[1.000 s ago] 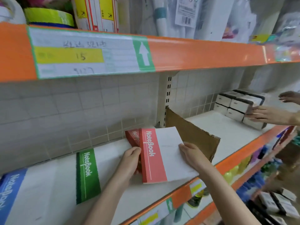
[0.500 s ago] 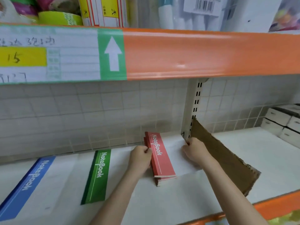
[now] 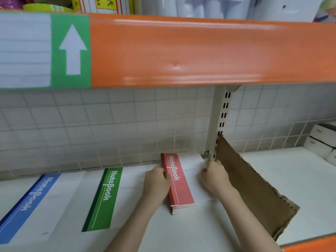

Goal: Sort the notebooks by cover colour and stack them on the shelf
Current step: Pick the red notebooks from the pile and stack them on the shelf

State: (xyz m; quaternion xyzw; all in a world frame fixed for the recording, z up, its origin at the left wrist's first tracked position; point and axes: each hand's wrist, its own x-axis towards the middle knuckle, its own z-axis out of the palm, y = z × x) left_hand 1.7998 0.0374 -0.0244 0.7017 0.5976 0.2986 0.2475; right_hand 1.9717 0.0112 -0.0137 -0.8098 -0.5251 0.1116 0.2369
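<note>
A stack of red-spined notebooks (image 3: 179,186) lies on the white shelf (image 3: 190,233), pushed back near the tiled wall. My left hand (image 3: 157,182) grips the stack's left edge, with fingers curled over the red spine. My right hand (image 3: 214,176) holds the stack's right side, fingers curled at the far corner by the upright post. To the left lie a green-spined notebook (image 3: 103,199) and, further left, a blue-spined notebook (image 3: 25,206), both flat on the shelf.
A brown cardboard divider (image 3: 254,190) stands on edge just right of my right hand. An orange shelf edge (image 3: 200,51) hangs low overhead. White boxes (image 3: 321,140) sit at the far right. A slotted metal post (image 3: 218,122) rises behind the stack.
The red notebooks have slid back against the wall and squared into one stack. Both hands followed, staying on its two sides. The camera moved closer and lower.
</note>
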